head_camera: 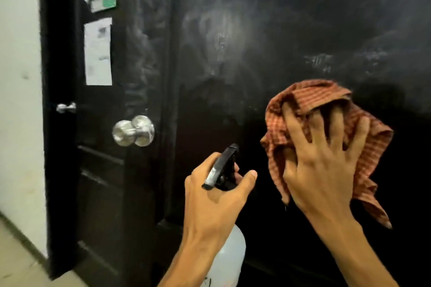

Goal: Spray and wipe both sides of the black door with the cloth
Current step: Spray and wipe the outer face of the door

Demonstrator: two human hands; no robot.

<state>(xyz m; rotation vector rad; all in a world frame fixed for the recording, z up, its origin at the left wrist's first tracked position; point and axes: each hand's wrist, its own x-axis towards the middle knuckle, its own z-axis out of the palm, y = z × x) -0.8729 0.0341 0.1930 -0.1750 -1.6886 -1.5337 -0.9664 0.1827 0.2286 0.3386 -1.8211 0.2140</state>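
The right hand [326, 158], fingers spread wide, is pressing a crumpled red-checked cotton cloth [326, 123] flat against the streaky black painted door [233, 42], right of the round silver metal doorknob [133, 131]. The left hand [214, 196] is wrapping closed around the neck of a translucent white plastic spray bottle [231, 254], its black trigger head [221, 165] pointing at the door. The cloth looks soft and limp, likely to bunch, so palming it broadly suits it; the bottle seems light, best held at the neck.
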